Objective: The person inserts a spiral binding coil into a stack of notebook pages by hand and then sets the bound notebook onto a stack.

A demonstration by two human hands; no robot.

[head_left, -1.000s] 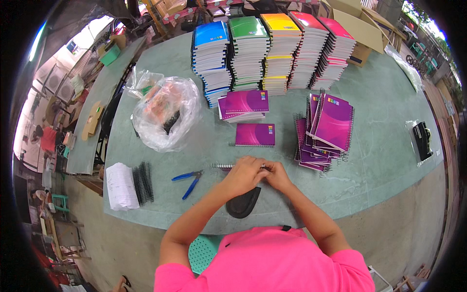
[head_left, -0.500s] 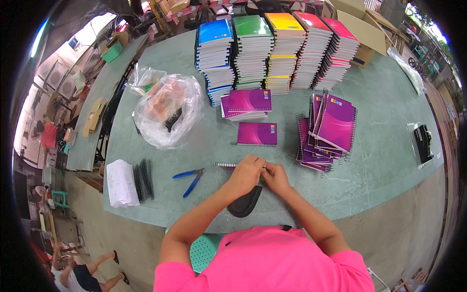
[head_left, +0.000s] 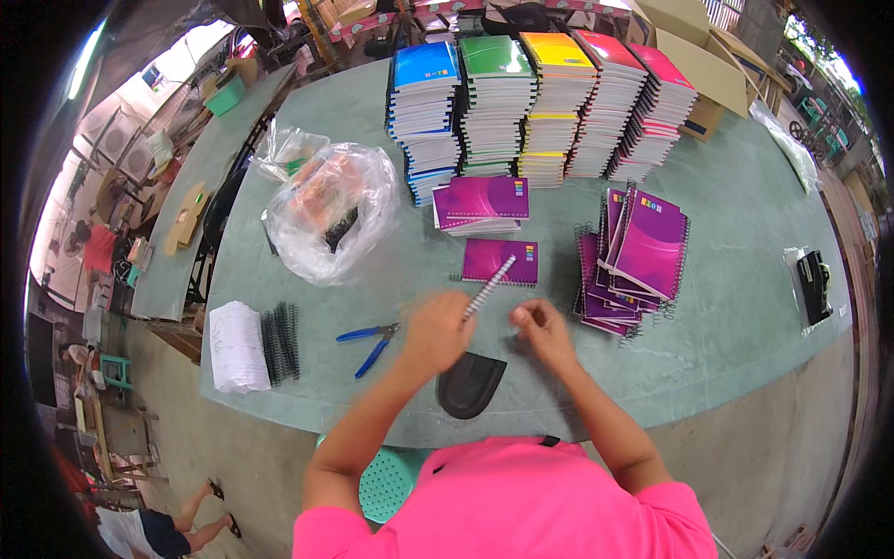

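Observation:
My left hand (head_left: pixel 438 333), blurred by motion, is closed round a spiral notebook (head_left: pixel 489 287). The notebook is tilted and seen edge-on, its coil side showing. My right hand (head_left: pixel 545 334) is apart from it to the right, fingers loosely curled, with nothing visible in them. Beyond the held notebook lies a purple spiral notebook (head_left: pixel 484 260). A black curved pad (head_left: pixel 471 387) rests on the table between my forearms. Blue-handled cutting pliers (head_left: pixel 370 347) lie open left of my left hand.
A pile of purple notebooks (head_left: pixel 643 242) stands to the right, with more purple notebooks (head_left: pixel 484 197) behind. Tall stacks of coloured notebooks (head_left: pixel 498 102) line the back. Left are a clear plastic bag (head_left: pixel 335 210), black coils (head_left: pixel 280 343) and a white paper roll (head_left: pixel 238 347).
My left hand has moved left and swung the notebook up to a tilt. My right hand has let go of it and moved slightly right. The black pad shows more fully.

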